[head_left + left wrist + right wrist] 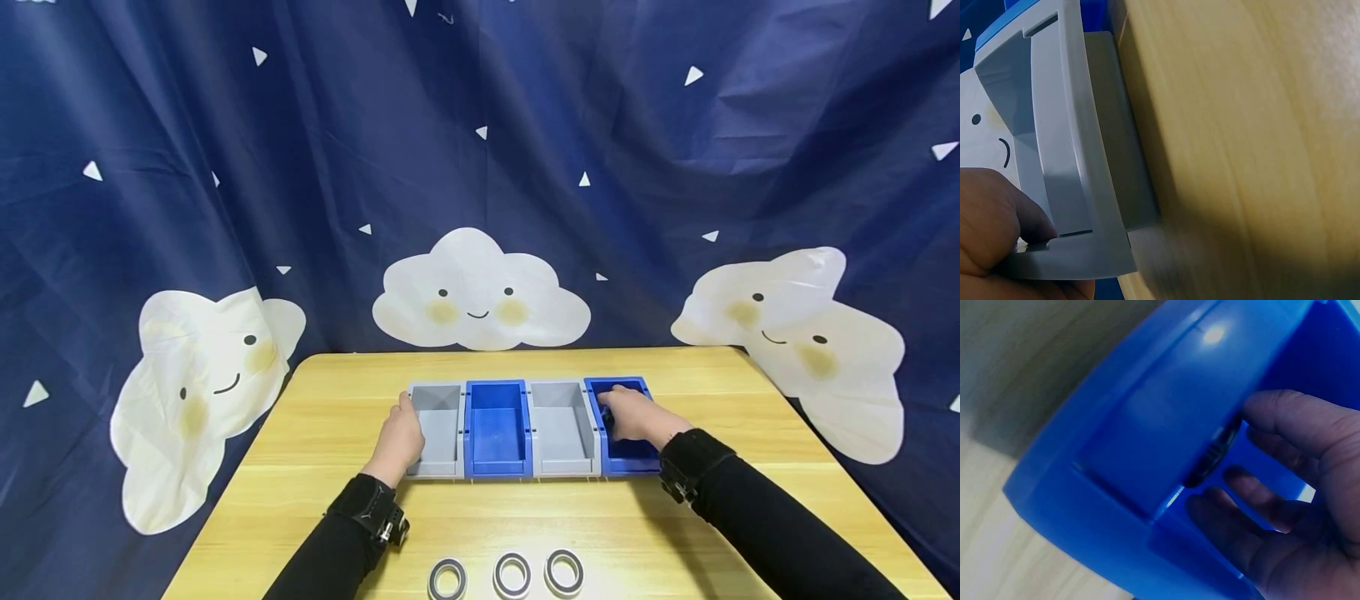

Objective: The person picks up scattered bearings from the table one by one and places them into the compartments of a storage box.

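In the head view my left hand [399, 437] is at the left side of the leftmost grey bin [437, 465]. The left wrist view shows its thumb over the bin's rim [1079, 265] and fingers along the outer side, so it grips the wall. My right hand [637, 414] reaches into the rightmost blue bin [630, 468]. There, in the right wrist view, thumb and curled fingers [1235, 528] close around a small, dark, rounded object [1213, 456], whose kind does not show clearly. Part of it is hidden behind the bin's front wall.
Between those two bins stand another blue bin [498, 468] and another grey bin [564, 467], all in one row on the wooden table [480, 512]. Three ring-shaped bearings [447, 593] [512, 593] [564, 590] lie near the front edge. A dark blue cloud-print curtain [480, 183] hangs behind.
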The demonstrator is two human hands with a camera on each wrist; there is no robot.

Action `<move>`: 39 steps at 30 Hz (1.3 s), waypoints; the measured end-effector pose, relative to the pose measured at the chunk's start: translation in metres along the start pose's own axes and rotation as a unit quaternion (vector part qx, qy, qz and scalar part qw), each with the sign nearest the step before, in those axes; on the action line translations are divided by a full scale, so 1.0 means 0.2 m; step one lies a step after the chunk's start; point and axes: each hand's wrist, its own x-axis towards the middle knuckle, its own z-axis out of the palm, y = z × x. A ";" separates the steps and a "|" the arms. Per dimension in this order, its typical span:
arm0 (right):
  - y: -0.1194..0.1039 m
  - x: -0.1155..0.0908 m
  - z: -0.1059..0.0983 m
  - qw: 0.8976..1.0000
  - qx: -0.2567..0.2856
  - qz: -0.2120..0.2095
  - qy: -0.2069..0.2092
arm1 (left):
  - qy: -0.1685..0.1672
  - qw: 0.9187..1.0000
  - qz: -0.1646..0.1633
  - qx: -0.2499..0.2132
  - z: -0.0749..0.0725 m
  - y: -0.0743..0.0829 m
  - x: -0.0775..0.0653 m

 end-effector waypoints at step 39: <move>-0.26 -0.27 -0.26 0.995 0.013 -0.090 0.048 | -0.001 1.000 0.005 0.004 -0.01 0.00 -0.01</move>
